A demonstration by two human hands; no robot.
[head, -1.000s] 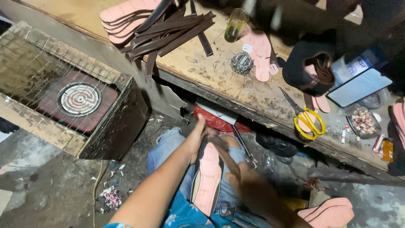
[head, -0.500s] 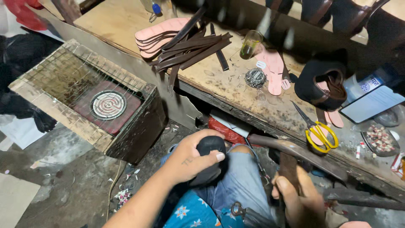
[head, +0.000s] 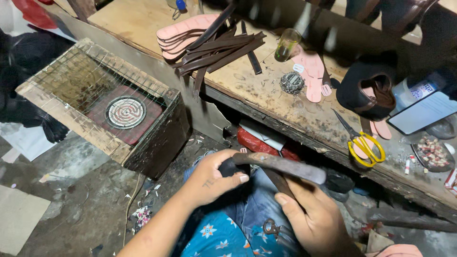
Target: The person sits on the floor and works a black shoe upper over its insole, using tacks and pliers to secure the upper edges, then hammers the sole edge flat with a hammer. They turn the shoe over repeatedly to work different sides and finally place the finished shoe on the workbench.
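My left hand grips the black rounded end of a long dark metal tool that lies across my lap. My right hand is closed around a dark strap just under that tool's bar. Both hands are over my knees in blue jeans, below the edge of a worn wooden workbench. A small metal buckle or clip hangs near my right wrist.
On the bench lie a stack of pink insoles, dark leather strips, a small glass jar, yellow-handled scissors, a black shoe upper and a phone. A wire-topped box with an electric coil heater stands at left.
The view has swung left and closer. My left hand stays on the black end while the metal bar has come level across my lap, and my right hand has moved up to the strap.
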